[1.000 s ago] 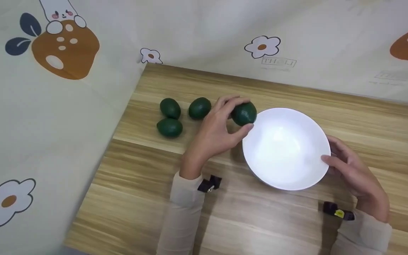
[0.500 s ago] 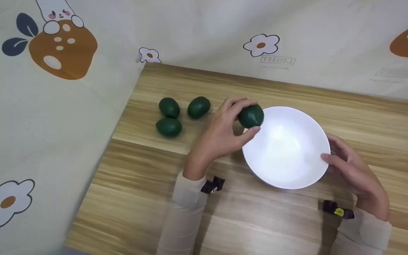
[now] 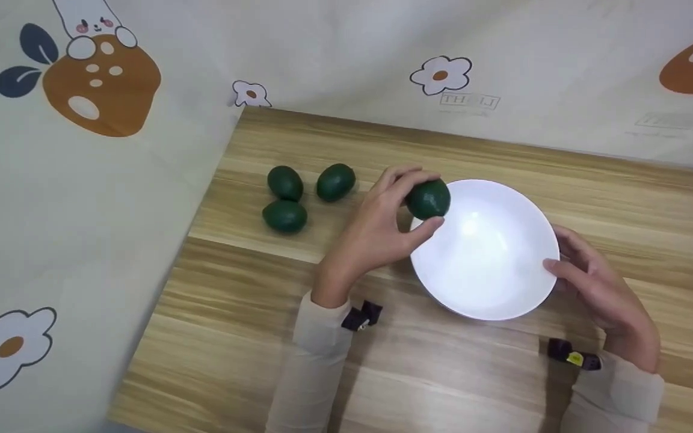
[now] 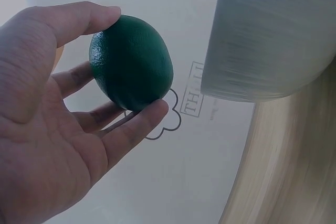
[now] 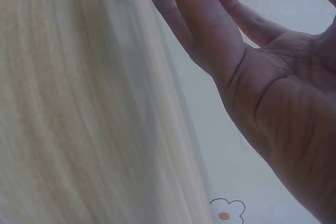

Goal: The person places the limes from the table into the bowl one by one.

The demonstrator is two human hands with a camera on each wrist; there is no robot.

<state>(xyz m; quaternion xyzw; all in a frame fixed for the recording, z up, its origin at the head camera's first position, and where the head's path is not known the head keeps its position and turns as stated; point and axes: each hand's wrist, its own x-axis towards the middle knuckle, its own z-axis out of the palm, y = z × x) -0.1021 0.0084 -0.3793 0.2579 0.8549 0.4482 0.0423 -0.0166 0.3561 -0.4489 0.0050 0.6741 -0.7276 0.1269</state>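
Observation:
My left hand [image 3: 382, 216] pinches a dark green lime [image 3: 428, 199] between thumb and fingertips. In the head view this lime overlaps the left rim of a white bowl [image 3: 485, 264]; the left wrist view shows the lime [image 4: 134, 61] beside the bowl's outer wall [image 4: 268, 40]. On the bowl's right side my right hand [image 3: 599, 282] grips it, thumb over the rim and fingers round the outside, partly hidden. Nothing shows inside the bowl. Three more limes lie on the table to the left: one at the back [image 3: 285, 183], one in front [image 3: 285, 216] touching it, another [image 3: 335, 182] slightly apart.
The wood-grain table [image 3: 232, 319] ends at a left edge and at a back edge along a patterned cloth wall [image 3: 346, 54]. Small dark wrist cameras sit by both sleeves, the left one [image 3: 362, 316] and the right one [image 3: 574, 355].
My left hand has carried the lime rightward, from beside the bowl to over its left rim, slowing in the last half second. The right hand keeps its grip on the bowl.

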